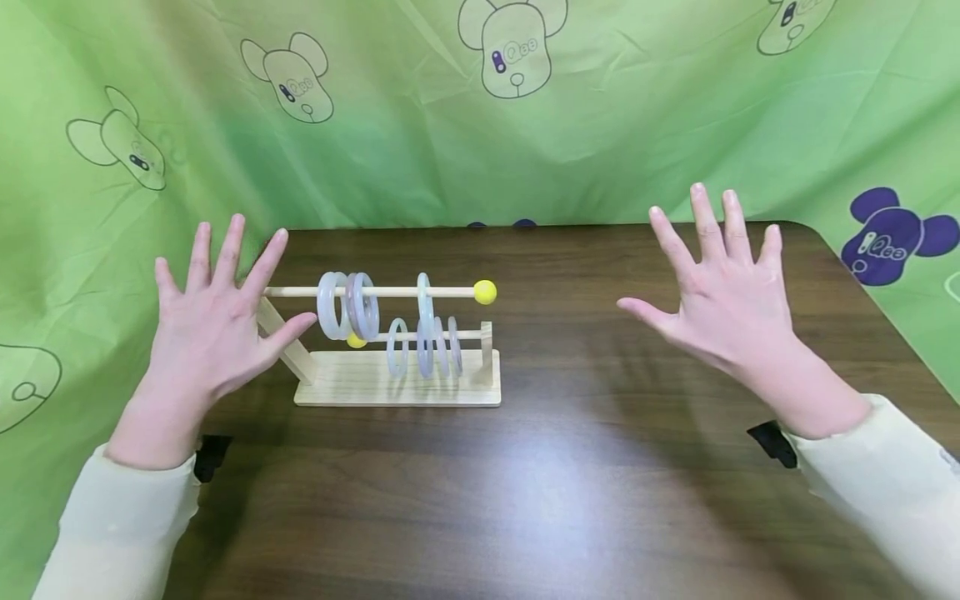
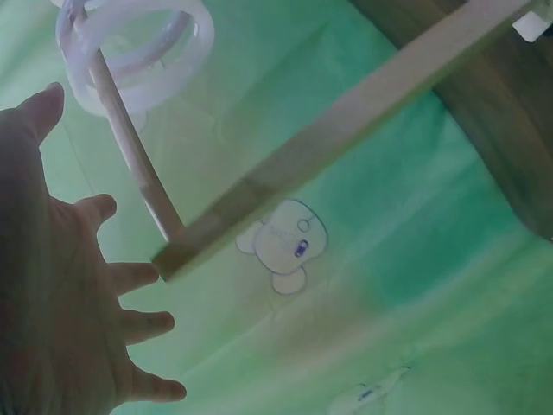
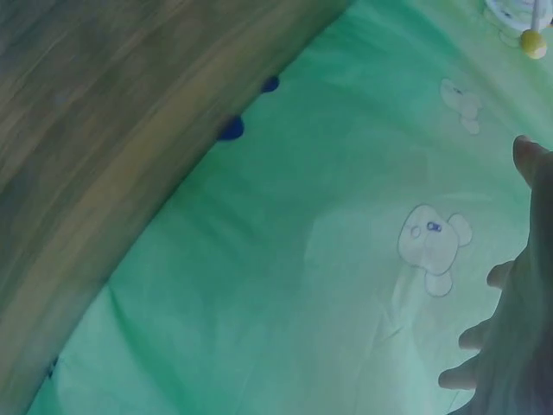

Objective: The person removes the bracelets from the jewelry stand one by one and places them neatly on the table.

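Note:
A wooden bangle stand (image 1: 330, 379) sits on the table, left of centre in the head view. Several translucent whitish-lilac bangles (image 1: 324, 308) hang near the left of its upper rod, and a pale blue bangle (image 1: 424, 304) hangs farther right. More bangles (image 1: 456, 346) circle the lower rod. Yellow balls cap the upper rod (image 1: 485, 292) and the lower rod (image 1: 356, 341). My left hand (image 1: 210, 333), fingers spread, is raised beside the stand's left end, overlapping it in view; it holds nothing. Well to the right, my right hand (image 1: 738, 304) hovers above the table, fingers spread, holding nothing.
The brown wood-grain table (image 1: 555, 467) reaches back to a green curtain (image 1: 420, 150) printed with bear outlines, which also hangs on the left and right. Black straps (image 1: 774, 443) show at both wrists, by the white sleeves (image 1: 127, 517).

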